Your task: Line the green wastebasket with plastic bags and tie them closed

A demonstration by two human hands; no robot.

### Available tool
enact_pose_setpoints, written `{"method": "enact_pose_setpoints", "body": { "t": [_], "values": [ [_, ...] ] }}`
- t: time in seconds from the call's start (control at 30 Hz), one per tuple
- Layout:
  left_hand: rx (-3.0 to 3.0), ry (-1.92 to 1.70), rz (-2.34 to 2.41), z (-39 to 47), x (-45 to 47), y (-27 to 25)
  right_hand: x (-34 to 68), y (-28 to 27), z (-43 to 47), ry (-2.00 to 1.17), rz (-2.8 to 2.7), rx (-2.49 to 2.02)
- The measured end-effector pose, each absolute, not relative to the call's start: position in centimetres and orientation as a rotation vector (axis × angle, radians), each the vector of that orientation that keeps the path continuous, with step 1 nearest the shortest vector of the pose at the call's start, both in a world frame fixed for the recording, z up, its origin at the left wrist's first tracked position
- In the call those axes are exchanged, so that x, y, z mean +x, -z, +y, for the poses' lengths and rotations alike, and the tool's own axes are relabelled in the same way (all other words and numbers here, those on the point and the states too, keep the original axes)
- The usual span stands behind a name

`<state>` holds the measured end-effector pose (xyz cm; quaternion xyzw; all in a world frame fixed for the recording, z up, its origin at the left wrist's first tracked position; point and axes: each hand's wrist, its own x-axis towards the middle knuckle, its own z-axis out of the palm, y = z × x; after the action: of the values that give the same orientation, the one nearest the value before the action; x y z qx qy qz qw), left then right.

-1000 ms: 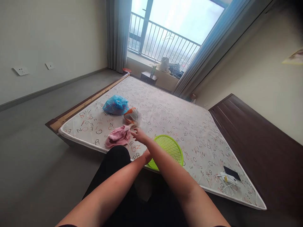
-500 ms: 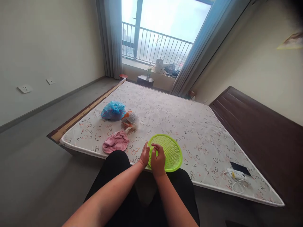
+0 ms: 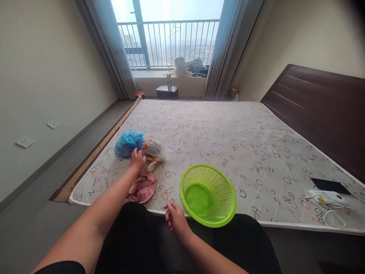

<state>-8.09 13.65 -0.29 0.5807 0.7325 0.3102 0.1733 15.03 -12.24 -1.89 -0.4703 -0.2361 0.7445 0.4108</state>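
My left hand [image 3: 138, 160] reaches out over the mattress with its fingers apart and nothing in them. It is at the near side of a knotted blue plastic bag [image 3: 129, 144] and a clear plastic bag [image 3: 154, 149] with orange patches; whether it touches either I cannot tell. Below that wrist lies a crumpled pink cloth [image 3: 144, 187], partly covered by the forearm. A bright green plastic basket [image 3: 196, 199] stands tilted at the mattress edge, over my right thigh, with no contents visible. Just left of its rim hangs my right hand [image 3: 176, 220], empty, its fingers loosely bent and apart.
The letter-printed mattress [image 3: 205, 129] fills the middle, with a wooden bed rail [image 3: 99, 150] on the left and a dark headboard [image 3: 319, 95] on the right. A dark phone-like slab [image 3: 330, 185] and a white device [image 3: 326, 197] with a cable lie at the right.
My left hand has left the basket and moved forward and left to the bags. My right hand has come out of the basket to its left side. The view has levelled.
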Motion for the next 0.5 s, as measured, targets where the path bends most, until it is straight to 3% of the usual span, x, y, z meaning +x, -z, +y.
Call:
{"method": "enact_pose_setpoints", "body": {
  "t": [0.1, 0.2, 0.5],
  "values": [
    [2.256, -0.193, 2.099, 16.7, -13.2, 0.6, 14.9, 1.9, -12.4, -1.957, -0.093, -1.157],
    [2.249, 0.111, 2.181, 19.2, -16.1, 1.2, 14.5, 1.1, -13.7, -1.958, 0.116, -1.108],
    [1.593, -0.188, 2.472, 26.4, -18.2, 2.8, 16.3, -1.6, -13.8, -1.884, 0.381, -0.967]
  ]
}}
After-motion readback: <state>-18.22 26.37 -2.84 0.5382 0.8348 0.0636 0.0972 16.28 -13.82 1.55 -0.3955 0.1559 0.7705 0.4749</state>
